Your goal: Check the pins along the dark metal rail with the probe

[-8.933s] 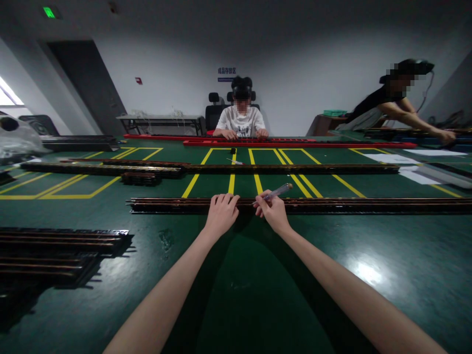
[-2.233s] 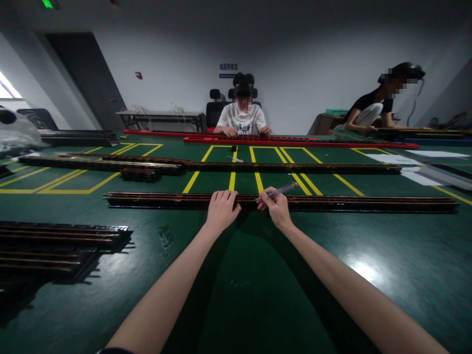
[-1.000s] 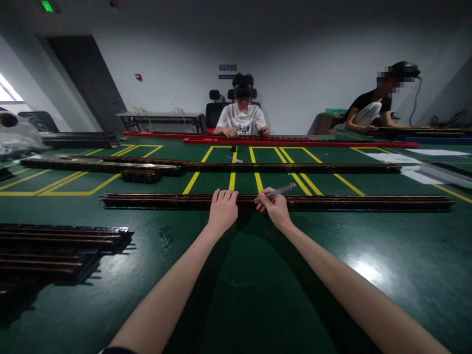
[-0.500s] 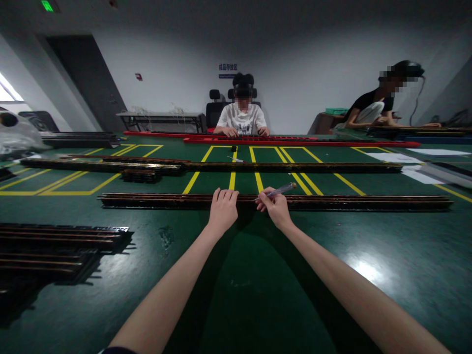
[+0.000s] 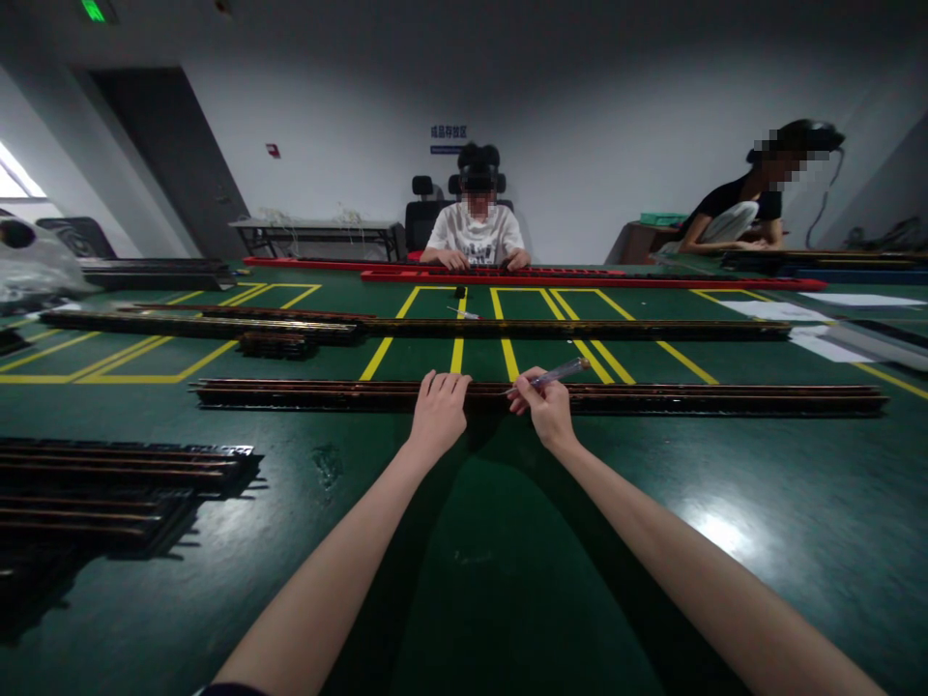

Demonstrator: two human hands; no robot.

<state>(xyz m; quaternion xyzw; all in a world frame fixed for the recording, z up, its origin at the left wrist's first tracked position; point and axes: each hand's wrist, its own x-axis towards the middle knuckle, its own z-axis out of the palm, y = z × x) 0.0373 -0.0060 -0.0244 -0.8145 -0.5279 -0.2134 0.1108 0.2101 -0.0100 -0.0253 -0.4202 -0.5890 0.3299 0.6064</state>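
A long bundle of dark strips with copper-coloured lines [image 5: 696, 398] lies crosswise on the green table in front of me. My left hand [image 5: 439, 411] rests over its middle, fingers bent across the top and holding it; the fingertips' undersides are hidden. Just to the right, my right hand [image 5: 545, 406] is closed around a screwdriver [image 5: 562, 371]. Its clear handle tilts up to the right, and its thin shaft points left and down to the strips, between my two hands. Whether the tip touches them I cannot tell.
More dark strips [image 5: 108, 469] are stacked at the near left. Behind my bundle runs another dark row [image 5: 580, 330], with a second screwdriver [image 5: 468, 314] beyond it. Red rails [image 5: 594, 280] lie before a seated person [image 5: 475, 232]. Another person [image 5: 732, 208] sits at the right. Papers [image 5: 772, 309] lie right.
My right hand and the screwdriver have shifted slightly to the right. The bundle has moved a little left. My left hand stays on it. The person at the right has drawn an arm in.
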